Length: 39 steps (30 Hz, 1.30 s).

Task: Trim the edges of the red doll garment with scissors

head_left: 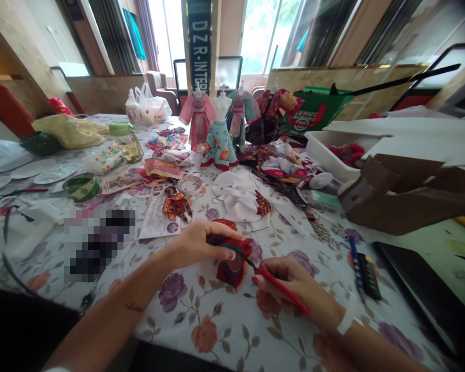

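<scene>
My left hand (201, 242) is closed on a piece of red cloth (232, 276) with a dark teal edge, pinched between thumb and fingers just above the table. In my right hand (289, 279) is a pair of red-handled scissors (281, 290), seen edge-on. Their dark blades point up and left and meet the cloth beside my left thumb. Whether the blades are apart cannot be made out. Behind the cloth lies a white fabric piece (236, 196) with a red patterned corner. Red and gold ribbon bows (178, 205) lie to its left.
Small dress forms in costumes, one in a teal floral skirt (220, 147), stand at the back. Fabric scraps (282, 168) lie around them. A cardboard box (403, 194) and a black flat case (418, 294) are at right. A green tape roll (81, 187) sits at left.
</scene>
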{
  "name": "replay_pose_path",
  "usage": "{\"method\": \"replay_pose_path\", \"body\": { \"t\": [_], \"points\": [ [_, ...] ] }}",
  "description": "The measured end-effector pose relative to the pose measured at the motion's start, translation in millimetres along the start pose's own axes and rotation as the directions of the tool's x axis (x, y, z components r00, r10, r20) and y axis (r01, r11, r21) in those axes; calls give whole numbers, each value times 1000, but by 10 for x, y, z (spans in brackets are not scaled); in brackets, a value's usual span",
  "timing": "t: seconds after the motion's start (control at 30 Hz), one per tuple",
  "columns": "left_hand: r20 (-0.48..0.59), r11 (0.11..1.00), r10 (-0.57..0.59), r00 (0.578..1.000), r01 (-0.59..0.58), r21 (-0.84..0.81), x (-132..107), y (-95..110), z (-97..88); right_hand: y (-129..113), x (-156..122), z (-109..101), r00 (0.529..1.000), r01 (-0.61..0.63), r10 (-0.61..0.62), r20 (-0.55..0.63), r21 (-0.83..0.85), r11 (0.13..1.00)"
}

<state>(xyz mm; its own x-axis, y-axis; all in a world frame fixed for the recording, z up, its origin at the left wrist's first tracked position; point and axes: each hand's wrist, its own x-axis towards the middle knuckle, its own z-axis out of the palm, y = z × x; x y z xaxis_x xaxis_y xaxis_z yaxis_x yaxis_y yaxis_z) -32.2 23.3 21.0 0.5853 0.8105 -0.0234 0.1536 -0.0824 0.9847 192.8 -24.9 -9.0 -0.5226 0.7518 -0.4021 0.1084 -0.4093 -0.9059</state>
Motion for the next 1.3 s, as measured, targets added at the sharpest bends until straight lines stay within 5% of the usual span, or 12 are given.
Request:
{"method": "replay_pose_path", "body": {
  "t": [0.87, 1.07, 1.3],
  "points": [
    [8, 996, -58, 998, 59, -61, -8, -35, 5, -10, -2, 20, 1000, 9, -6, -26, 90, 996],
    [-57, 993, -70, 996, 64, -98, 11, -14, -16, -29, 12, 0, 998, 0, 1, -62, 20, 1000],
    [-217, 932, -211, 953, 129, -337, 52, -105, -55, -31, 18, -3, 984, 12, -27, -178, -87, 996]
  ]
}}
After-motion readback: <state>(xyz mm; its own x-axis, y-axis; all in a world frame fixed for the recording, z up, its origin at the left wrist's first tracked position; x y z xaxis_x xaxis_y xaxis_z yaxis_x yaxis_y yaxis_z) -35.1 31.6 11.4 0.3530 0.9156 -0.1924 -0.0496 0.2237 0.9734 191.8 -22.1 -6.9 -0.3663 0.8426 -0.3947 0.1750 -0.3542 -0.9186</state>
